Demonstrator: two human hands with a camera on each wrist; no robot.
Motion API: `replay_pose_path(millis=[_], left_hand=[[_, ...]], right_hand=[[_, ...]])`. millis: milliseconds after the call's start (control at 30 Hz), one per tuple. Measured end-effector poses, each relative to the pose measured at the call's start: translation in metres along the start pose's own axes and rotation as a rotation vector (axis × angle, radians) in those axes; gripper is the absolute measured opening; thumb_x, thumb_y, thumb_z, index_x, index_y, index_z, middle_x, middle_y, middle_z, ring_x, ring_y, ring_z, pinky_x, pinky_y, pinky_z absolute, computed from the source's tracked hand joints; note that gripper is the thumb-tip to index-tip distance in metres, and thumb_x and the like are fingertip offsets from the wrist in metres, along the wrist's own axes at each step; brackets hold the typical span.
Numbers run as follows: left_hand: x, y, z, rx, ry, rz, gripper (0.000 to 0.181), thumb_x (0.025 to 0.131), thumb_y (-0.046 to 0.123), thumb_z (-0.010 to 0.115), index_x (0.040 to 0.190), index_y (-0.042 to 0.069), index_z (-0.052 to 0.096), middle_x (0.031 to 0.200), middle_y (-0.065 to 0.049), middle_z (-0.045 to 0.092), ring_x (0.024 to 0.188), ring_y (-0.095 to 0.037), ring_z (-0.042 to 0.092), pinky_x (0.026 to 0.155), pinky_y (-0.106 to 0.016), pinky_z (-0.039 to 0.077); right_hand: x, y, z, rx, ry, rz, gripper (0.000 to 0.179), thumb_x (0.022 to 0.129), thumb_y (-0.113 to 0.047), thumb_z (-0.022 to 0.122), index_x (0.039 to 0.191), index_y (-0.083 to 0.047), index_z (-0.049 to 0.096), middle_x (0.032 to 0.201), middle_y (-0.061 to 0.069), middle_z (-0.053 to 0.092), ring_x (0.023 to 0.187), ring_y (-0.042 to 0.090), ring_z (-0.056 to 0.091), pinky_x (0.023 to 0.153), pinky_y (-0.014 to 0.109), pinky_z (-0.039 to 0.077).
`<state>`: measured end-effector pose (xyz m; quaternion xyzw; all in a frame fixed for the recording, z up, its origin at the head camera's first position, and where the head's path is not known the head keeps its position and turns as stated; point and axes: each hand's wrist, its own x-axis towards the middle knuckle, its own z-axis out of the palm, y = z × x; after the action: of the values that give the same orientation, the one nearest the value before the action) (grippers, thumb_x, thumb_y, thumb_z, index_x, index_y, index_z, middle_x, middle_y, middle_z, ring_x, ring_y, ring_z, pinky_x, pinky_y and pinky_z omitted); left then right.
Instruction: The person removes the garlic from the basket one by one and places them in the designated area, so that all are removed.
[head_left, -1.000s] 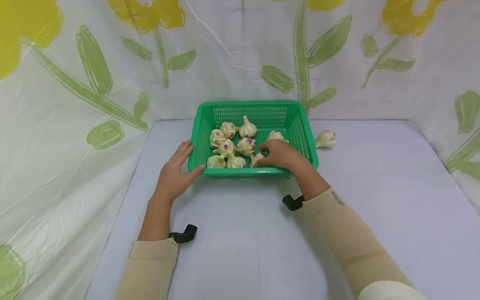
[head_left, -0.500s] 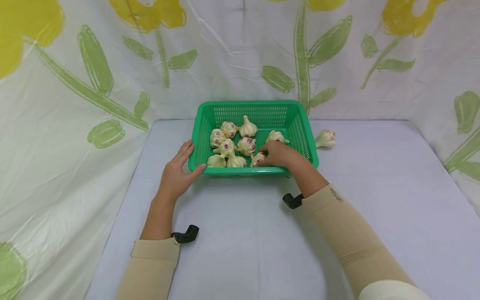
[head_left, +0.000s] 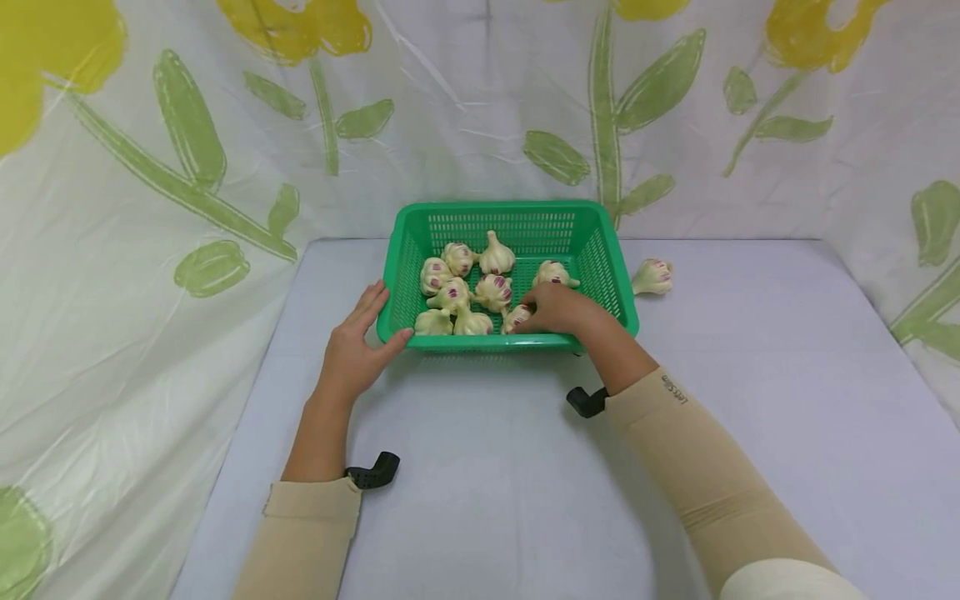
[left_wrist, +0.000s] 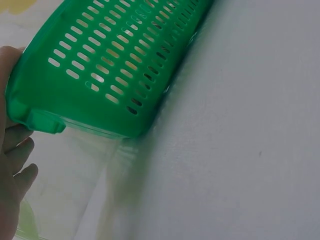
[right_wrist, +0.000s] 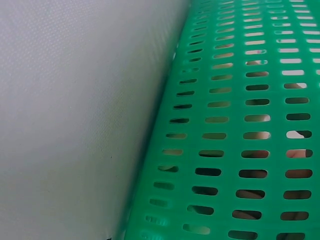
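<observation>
Garlic bulb part-hidden by right grip; left sleeve cut off.

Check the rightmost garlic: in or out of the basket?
Out: the garlic lies on the table, right of the green basket. Whether its stem touches the basket, I cannot tell.

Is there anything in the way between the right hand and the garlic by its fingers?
No, nothing I can see. The right hand reaches over the front rim of the green basket, and its thumb and finger are at the garlic. The rim is under the wrist, not between them.
</observation>
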<state>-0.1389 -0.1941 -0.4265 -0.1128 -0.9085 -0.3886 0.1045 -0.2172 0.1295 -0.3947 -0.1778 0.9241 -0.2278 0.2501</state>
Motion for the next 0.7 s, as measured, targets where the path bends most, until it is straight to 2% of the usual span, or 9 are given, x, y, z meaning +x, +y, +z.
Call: replay_pose_path(millis=[300,533,700], left_hand=[[-0.0008,0.0005,-0.0008,-0.009,-0.01,-0.01,0.074,0.09,0.037,0.071,0.151,0.01,0.04,0.16,0.002,0.032,0.15,-0.017,0.024,0.117,-0.05,0.031],[-0.0007,0.0009,-0.002,-0.02,-0.014,-0.014,0.075,0.089,0.037,0.072,0.151,0.01,0.04,0.16,0.002,0.032,0.15,-0.018,0.024,0.117,-0.05,0.03],[-0.0006,0.0004,-0.0018,-0.03,-0.013,-0.007,0.075,0.089,0.036,0.072,0.151,0.009,0.04,0.16,0.001,0.032,0.15,-0.019,0.024,0.117,-0.05,0.03]], right_hand=[[-0.0018,0.0001,0.0004,0.039,0.016,-0.026,0.056,0.087,-0.038,0.074,0.129,-0.003,0.064,0.105,0.009,0.069,0.086,0.019,0.058,0.075,0.032,0.049],[-0.0032,0.0007,-0.0005,0.074,0.06,-0.012,0.068,0.083,-0.046,0.076,0.134,-0.004,0.06,0.125,0.01,0.064,0.107,0.023,0.059,0.09,0.041,0.052],[-0.0029,0.0001,-0.001,0.098,0.083,0.001,0.07,0.083,-0.047,0.076,0.136,-0.005,0.058,0.13,0.011,0.063,0.115,0.025,0.058,0.095,0.043,0.051]])
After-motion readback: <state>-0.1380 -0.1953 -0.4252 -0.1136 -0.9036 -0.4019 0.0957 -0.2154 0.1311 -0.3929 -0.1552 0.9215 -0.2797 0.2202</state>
